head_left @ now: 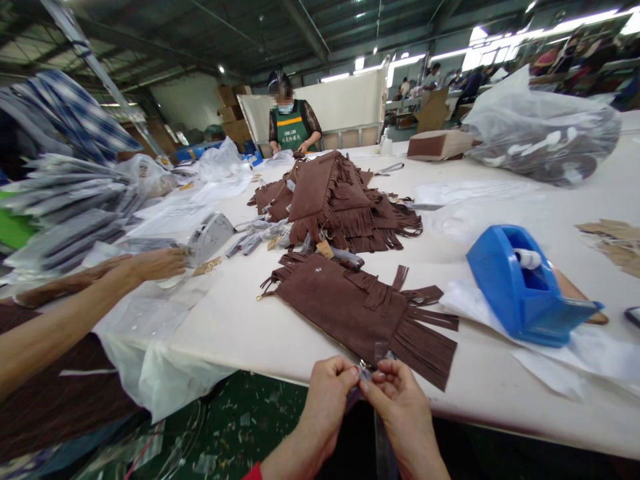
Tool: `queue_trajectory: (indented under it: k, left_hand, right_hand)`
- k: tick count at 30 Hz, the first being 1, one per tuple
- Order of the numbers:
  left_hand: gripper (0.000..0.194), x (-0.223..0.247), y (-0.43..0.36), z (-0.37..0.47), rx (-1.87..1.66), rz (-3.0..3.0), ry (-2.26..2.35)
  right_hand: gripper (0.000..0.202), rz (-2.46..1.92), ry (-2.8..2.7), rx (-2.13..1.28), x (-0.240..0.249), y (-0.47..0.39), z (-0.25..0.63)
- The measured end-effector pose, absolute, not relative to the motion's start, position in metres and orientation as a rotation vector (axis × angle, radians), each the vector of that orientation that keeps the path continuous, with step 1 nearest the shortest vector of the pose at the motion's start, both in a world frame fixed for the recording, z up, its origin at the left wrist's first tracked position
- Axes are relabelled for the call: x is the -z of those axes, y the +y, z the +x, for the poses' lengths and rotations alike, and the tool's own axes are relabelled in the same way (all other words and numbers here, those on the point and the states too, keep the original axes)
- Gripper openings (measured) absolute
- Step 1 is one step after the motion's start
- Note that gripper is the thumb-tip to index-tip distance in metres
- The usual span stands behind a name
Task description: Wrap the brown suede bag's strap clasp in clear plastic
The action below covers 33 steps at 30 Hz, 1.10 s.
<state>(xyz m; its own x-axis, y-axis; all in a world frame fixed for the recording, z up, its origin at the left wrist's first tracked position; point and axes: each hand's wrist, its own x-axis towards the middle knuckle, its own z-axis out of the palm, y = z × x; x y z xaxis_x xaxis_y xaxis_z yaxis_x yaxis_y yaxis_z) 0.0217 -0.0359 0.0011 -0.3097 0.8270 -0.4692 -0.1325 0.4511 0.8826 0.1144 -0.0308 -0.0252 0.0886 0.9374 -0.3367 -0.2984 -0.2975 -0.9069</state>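
A brown suede fringed bag lies flat on the white table near its front edge. My left hand and my right hand meet just below that edge, both pinching a small metal fitting and a clear plastic strip between the fingertips. The strip hangs down between my wrists. Behind the flat bag rises a pile of the same brown fringed bags.
A blue tape dispenser stands at the right on white paper. A co-worker's forearm and hand reach in from the left over clear plastic bags. Another person in a green apron stands at the far end. A filled plastic bag sits far right.
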Motion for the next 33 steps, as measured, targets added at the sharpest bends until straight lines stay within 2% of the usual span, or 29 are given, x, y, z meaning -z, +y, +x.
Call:
queue_trajectory:
  k: [16, 22, 28, 33]
  left_hand:
    - [0.004, -0.014, -0.036, 0.028, -0.963, 0.388, 1.527]
    - [0.015, -0.007, -0.034, 0.03, -1.136, 0.262, 1.523]
    - [0.015, 0.001, -0.043, 0.031, -1.155, 0.535, 1.594]
    - [0.018, 0.001, -0.051, 0.028, -1.006, 0.932, 1.72]
  right_hand:
    - [0.04, -1.21, -0.614, -1.546, 0.018, -0.033, 0.115]
    - [0.041, -1.198, -0.605, -1.55, 0.019, -0.032, 0.116]
    - [0.041, -1.163, -0.594, -1.574, 0.02, -0.033, 0.116]
    - [0.041, -1.152, -0.647, -1.585, 0.027, -0.031, 0.118]
